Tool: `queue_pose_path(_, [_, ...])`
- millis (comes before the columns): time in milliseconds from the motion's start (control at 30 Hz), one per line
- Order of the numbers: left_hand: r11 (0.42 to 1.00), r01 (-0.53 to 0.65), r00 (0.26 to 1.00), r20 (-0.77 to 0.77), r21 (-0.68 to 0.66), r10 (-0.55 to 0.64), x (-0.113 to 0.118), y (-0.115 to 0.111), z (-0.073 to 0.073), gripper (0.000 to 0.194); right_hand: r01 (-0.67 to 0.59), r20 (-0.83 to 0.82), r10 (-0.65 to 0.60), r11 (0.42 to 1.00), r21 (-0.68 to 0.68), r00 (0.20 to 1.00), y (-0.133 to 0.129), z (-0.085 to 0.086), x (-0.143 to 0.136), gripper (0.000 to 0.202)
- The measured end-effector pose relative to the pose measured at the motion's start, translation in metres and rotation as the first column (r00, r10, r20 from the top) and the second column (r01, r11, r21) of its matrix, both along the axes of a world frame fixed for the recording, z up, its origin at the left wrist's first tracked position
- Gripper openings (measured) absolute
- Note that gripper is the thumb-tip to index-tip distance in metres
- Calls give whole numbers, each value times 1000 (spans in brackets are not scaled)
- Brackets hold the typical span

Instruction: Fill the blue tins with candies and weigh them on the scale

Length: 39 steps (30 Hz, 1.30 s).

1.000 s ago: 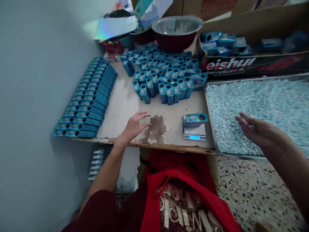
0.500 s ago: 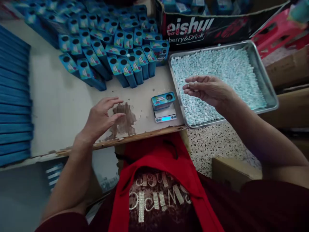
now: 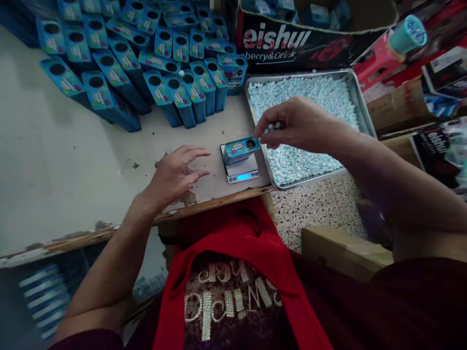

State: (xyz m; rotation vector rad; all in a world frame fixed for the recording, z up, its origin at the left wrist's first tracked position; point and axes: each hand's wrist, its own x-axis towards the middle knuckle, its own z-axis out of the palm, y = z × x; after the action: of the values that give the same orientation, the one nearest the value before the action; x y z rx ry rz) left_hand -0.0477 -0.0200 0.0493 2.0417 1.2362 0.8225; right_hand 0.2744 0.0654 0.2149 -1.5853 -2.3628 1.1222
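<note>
On a small digital scale [image 3: 242,170] with a lit blue display stands a blue candy box [image 3: 239,149], a dark round hole in its top. My right hand [image 3: 292,124] is closed around several small pale candies [image 3: 273,126], its fingertips right by the box's holed end. Beneath that hand lies a metal tray [image 3: 272,177] filled with loose white and pale blue candies [image 3: 306,167]. To the left of the scale, my left hand [image 3: 178,170] hovers over the table edge, fingers apart, holding nothing and not touching the box.
Rows of blue boxes [image 3: 182,92] with round holes stand at the back left of the worn table [image 3: 73,184]. Behind the tray sits a black carton [image 3: 277,43] with more boxes inside. A light blue cup [image 3: 408,34] rests on a red stool [image 3: 375,63] at the right.
My right hand has moved left from over the tray to the box on the scale, carrying candies. My left hand has come a little closer to the scale, still spread. The view has shifted.
</note>
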Motion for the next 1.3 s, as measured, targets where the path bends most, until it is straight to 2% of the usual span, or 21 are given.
queue_pose_path(67, [1000,-11,1000,10,-4,11,1,0,0,45,-5,16,5,1000,-13,1000,0,2,-3,25])
queue_pose_path(200, [998,-55,998,21,-18,55,10,2,1,47,27,-113,-38,994,-102,993,5,-8,1,14])
queue_pose_path(300, [991,-124,989,75,-52,128,30,5,-3,68,29,-210,-57,990,-138,976,10,-18,17,12])
queue_pose_path(400, [983,-158,973,152,-89,171,58,10,-15,85,68,-242,-89,993,-92,966,14,-25,40,13])
queue_pose_path(467, [983,-140,965,207,-118,162,78,14,-23,76,117,-169,-111,993,27,979,13,-32,57,19])
queue_pose_path(533, [985,-108,950,278,-136,142,95,21,-28,58,149,-107,-134,977,153,985,10,-43,70,23])
queue_pose_path(600, [993,-95,941,318,-76,114,107,30,-26,44,218,-190,-186,962,162,964,4,-60,78,26])
queue_pose_path(633, [995,-96,948,306,-3,92,111,35,-22,41,286,-298,-247,954,95,922,0,-71,78,24])
queue_pose_path(667, [991,-98,961,269,96,69,115,41,-16,39,359,-418,-332,933,-16,846,-4,-82,77,18])
queue_pose_path(733, [947,-88,987,152,308,42,121,54,0,38,446,-586,-545,836,-321,600,-12,-103,68,17])
queue_pose_path(800, [890,-53,998,47,452,36,128,66,16,38,396,-602,-720,693,-602,345,-18,-119,57,31])
queue_pose_path(833, [870,-27,1000,4,492,29,131,72,22,37,341,-577,-778,628,-700,248,-20,-123,51,36])
queue_pose_path(933, [836,95,993,-107,541,-44,140,86,26,33,183,-484,-875,481,-857,36,-22,-128,40,43])
queue_pose_path(1000, [825,126,989,-137,551,-59,143,91,19,34,107,-429,-902,423,-900,-49,-22,-128,38,47])
queue_pose_path(1067, [831,81,993,-121,551,-17,144,93,9,35,56,-396,-914,392,-918,-89,-21,-127,38,48])
queue_pose_path(1167, [851,-24,997,-52,525,60,142,91,0,41,22,-387,-917,386,-922,-94,-20,-126,39,45])
queue_pose_path(1300, [895,-105,994,29,434,103,136,88,2,41,24,-358,-930,357,-934,-77,-19,-122,37,45])
